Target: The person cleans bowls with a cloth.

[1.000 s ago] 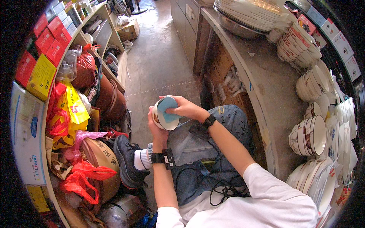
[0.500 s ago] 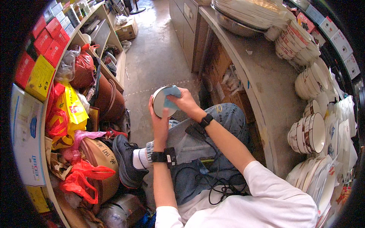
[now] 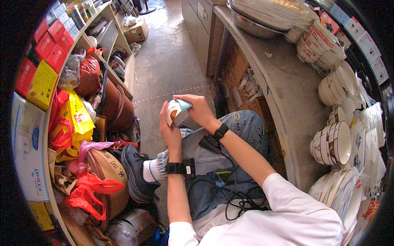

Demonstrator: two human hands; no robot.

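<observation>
A small white bowl [image 3: 171, 112] with a brown pattern on its outside is held above my raised knee, tilted on its side. My left hand [image 3: 169, 128] is closed on the bowl's left and lower edge. My right hand [image 3: 199, 110] grips a light-blue cloth [image 3: 184, 105] folded over the bowl's upper right rim. The right thumb and part of the cloth are hidden behind the bowl and hand. Black straps circle both wrists.
At right, a grey shelf [image 3: 266, 61] bears stacked patterned bowls [image 3: 331, 143], plates [image 3: 334, 190] and a metal basin [image 3: 256, 24]. On the left stand a brown jar [image 3: 117, 106], plastic bags [image 3: 92, 192], and red boxes [image 3: 57, 35]. Black cables [image 3: 242, 203] lie across my lap.
The bowl has turned from showing its white round face to showing its patterned outside. The cloth now wraps over its rim, and my right hand has shifted with it.
</observation>
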